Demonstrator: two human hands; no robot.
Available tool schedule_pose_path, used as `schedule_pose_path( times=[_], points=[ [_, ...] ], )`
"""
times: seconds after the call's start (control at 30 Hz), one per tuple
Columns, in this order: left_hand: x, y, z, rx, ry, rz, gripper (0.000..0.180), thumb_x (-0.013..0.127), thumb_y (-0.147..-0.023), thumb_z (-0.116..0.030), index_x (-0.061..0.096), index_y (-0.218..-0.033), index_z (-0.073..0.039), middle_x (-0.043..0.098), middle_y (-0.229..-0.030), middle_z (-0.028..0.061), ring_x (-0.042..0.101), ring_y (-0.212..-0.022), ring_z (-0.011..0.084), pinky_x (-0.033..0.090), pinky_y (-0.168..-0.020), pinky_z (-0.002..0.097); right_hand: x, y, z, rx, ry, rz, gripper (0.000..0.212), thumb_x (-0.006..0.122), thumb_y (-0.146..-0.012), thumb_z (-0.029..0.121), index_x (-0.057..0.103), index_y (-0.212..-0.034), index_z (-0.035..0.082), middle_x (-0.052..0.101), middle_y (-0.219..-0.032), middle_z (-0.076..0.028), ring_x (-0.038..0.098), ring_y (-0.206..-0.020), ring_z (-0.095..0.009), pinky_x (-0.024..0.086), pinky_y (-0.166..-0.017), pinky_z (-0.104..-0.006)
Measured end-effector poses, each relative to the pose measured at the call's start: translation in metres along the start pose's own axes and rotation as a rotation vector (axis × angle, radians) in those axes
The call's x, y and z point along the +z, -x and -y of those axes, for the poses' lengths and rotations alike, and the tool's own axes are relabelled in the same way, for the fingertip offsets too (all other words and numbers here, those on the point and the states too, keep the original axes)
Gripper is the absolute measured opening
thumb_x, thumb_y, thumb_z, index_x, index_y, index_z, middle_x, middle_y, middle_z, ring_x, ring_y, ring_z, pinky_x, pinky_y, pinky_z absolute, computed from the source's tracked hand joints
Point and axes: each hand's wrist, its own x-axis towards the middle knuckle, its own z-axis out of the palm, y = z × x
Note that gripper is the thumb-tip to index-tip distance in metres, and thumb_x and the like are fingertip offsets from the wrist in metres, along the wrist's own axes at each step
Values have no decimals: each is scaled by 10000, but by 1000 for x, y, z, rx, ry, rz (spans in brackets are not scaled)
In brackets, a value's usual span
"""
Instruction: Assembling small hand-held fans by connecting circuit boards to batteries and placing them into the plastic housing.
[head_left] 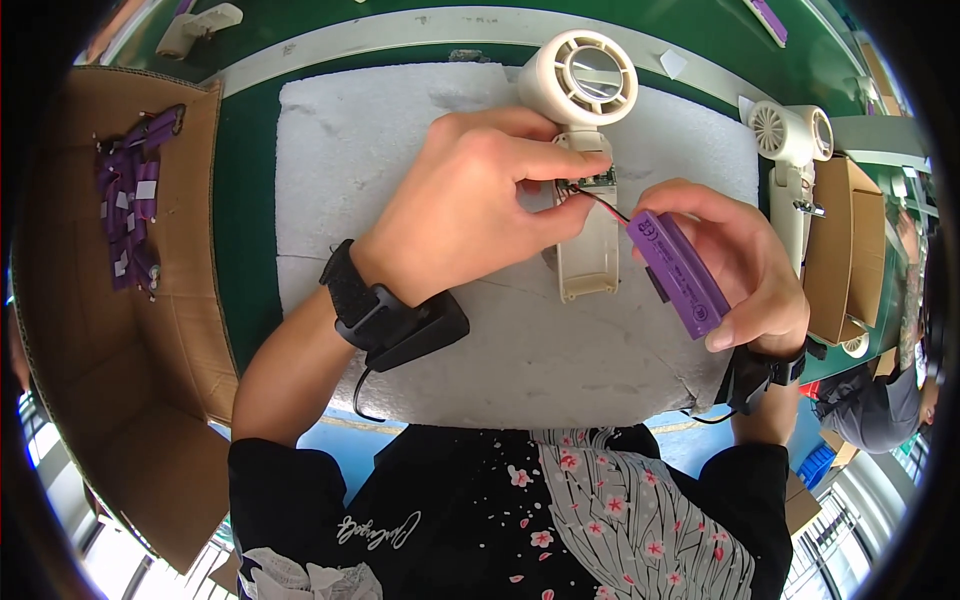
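A cream handheld fan [579, 84] lies on a white foam slab [345, 130], its round head away from me. Its handle [588, 270] is an opened shell, with a small green circuit board [603, 178] near the neck. My left hand [465, 185] is closed at the neck, index finger against the board and thumb beside the wires; the fingertips partly hide the joints. Thin red and black wires [608, 207] run from there to a purple battery pack [680, 275]. My right hand [745, 245] grips that pack, tilted, just right of the handle.
At left stands a deep cardboard box [190, 330] with several purple battery packs [130, 205]. Another cream fan [785, 140] and a smaller cardboard box [850, 260] are on the right. A cream fan part [195, 30] lies far left. Another person [880, 405] is at the right edge.
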Motion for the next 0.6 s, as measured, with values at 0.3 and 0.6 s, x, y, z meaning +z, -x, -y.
schedule_pose_path(
  times=[0.3, 0.6],
  points=[
    [-3, -1, -2, -23, 21, 49, 309, 713, -708, 27, 741, -1006, -52, 695, -912, 113, 679, -724, 186, 537, -618, 262, 22, -10, -16, -103, 553, -167, 863, 838, -472, 60, 508, -1268, 3, 533, -1238, -82, 538, -1102, -182, 410, -930, -302],
    [-8, 0, 1, 26, 75, 84, 288, 653, -762, 46, 728, -1029, -32, 684, -908, 145, 688, -758, 238, 542, -657, 287, 35, -16, -33, -410, 1054, -258, 737, 852, -546, 2, 553, -1217, 61, 565, -1226, -102, 578, -1042, -269, 529, -821, -358]
  ],
)
